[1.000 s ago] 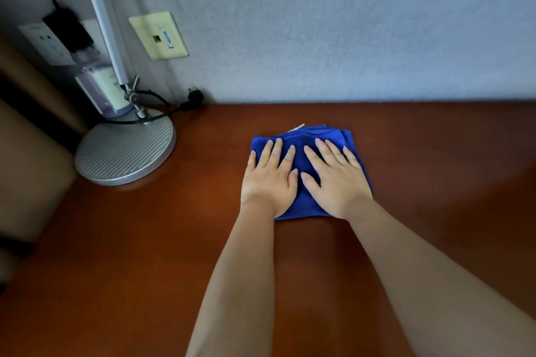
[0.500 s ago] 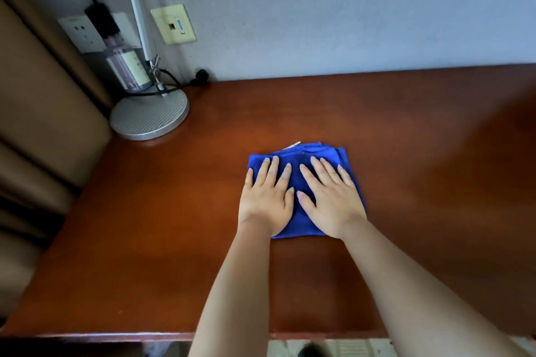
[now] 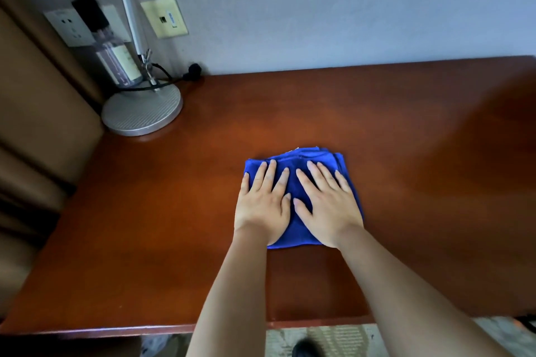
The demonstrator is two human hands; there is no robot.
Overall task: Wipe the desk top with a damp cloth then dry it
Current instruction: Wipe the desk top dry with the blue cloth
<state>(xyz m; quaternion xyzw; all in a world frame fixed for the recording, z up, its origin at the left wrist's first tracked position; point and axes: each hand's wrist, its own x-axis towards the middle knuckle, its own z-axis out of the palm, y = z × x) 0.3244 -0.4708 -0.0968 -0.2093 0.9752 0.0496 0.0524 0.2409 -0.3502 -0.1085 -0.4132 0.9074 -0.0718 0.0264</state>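
A folded blue cloth [image 3: 311, 157] lies flat on the reddish-brown wooden desk top [image 3: 162, 226], a little right of the middle. My left hand [image 3: 262, 203] rests palm-down on the cloth's left half, fingers stretched and slightly spread. Beside it, my right hand [image 3: 329, 203] presses flat on the right half, the two thumbs almost touching. Neither hand curls around the fabric. Most of the cloth is hidden under the hands; only its far edge, right edge and near strip show.
A silver desk lamp with a round base [image 3: 142, 110] stands at the far left corner, a clear bottle [image 3: 119, 65] behind it. Cables and a black plug [image 3: 193, 69] lie by the wall under the sockets [image 3: 69, 27]. Brown upholstery [image 3: 37, 101] borders the left side.
Both hands have slid the cloth back from the wall toward the desk's near edge. The view has pulled back, so the front edge and floor show.
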